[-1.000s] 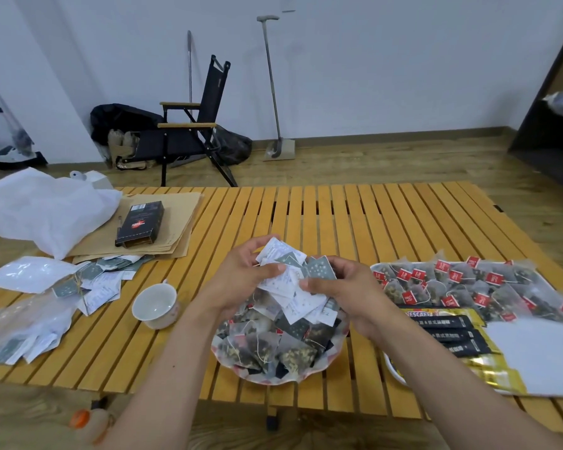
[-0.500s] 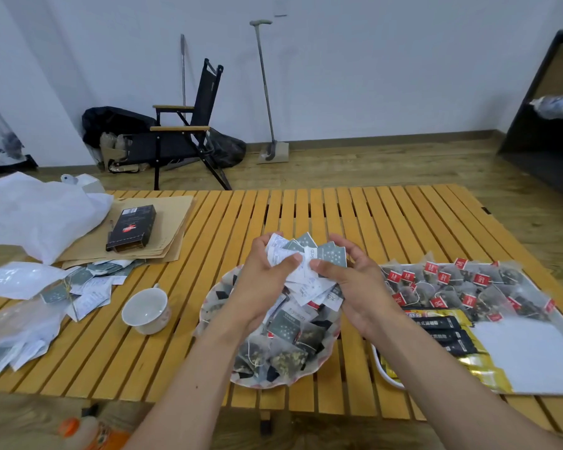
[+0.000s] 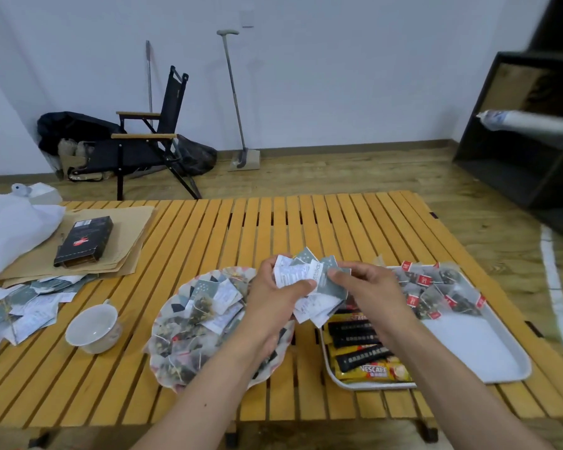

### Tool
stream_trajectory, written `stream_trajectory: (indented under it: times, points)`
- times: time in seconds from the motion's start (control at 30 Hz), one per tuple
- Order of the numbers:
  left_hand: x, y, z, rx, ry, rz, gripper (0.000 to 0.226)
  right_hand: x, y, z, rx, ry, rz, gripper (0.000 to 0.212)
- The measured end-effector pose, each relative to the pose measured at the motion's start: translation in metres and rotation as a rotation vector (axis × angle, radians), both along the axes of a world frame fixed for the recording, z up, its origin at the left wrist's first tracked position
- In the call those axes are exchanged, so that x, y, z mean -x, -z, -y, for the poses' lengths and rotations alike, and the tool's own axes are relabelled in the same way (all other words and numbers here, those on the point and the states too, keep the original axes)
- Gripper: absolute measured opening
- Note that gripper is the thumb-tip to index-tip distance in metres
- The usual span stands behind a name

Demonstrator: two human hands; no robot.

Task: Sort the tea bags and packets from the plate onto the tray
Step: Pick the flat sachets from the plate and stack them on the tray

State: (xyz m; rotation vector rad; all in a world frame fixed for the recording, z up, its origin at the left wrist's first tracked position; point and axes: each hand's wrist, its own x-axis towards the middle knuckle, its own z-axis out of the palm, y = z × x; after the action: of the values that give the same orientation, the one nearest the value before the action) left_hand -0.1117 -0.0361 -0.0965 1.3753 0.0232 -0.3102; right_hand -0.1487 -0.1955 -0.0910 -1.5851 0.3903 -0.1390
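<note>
Fanned packets [image 3: 309,280] held above plate [image 3: 189,289] and tray [image 3: 488,355].

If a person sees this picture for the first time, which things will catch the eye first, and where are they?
First come the two hands, left hand and right hand, holding a fanned bunch of grey and white packets between the plate and the tray. The patterned plate, left of them, is heaped with tea bags. The white tray on the right shows red-tagged tea bags at the back and dark coffee sticks at its left.
</note>
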Motion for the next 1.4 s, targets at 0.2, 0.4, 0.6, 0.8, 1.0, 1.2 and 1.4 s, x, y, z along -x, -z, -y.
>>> stream_trajectory:
  times: [0.2, 0.4, 0.6, 0.8, 1.0, 1.2, 1.4]
  points:
    - [0.010, -0.005, 0.024, -0.122, 0.188, 0.049, 0.060, 0.037, -0.021, 0.058, 0.122, -0.067, -0.145, 0.019]
    - [0.009, -0.012, 0.063, -0.215, 0.316, 0.146, 0.060, 0.056, -0.029, 0.098, 0.141, 0.044, -0.130, 0.019]
    - [0.007, -0.005, 0.093, -0.169, 0.308, 0.099, 0.063, 0.062, -0.027, 0.126, 0.109, 0.021, -0.183, 0.011]
    - [0.007, 0.003, 0.110, -0.125, 0.244, 0.096, 0.063, 0.072, -0.023, 0.152, 0.136, 0.033, -0.302, 0.009]
    - [0.006, 0.008, 0.103, -0.082, 0.051, 0.117, 0.059, 0.077, -0.005, 0.178, 0.297, 0.123, -0.543, 0.007]
    - [0.010, 0.012, 0.100, -0.104, 0.059, 0.114, 0.061, 0.058, 0.011, 0.164, 0.350, 0.045, -0.698, 0.007]
    - [0.016, 0.017, 0.104, -0.107, 0.086, 0.103, 0.064, 0.049, 0.019, 0.159, 0.430, 0.000, -0.745, 0.017]
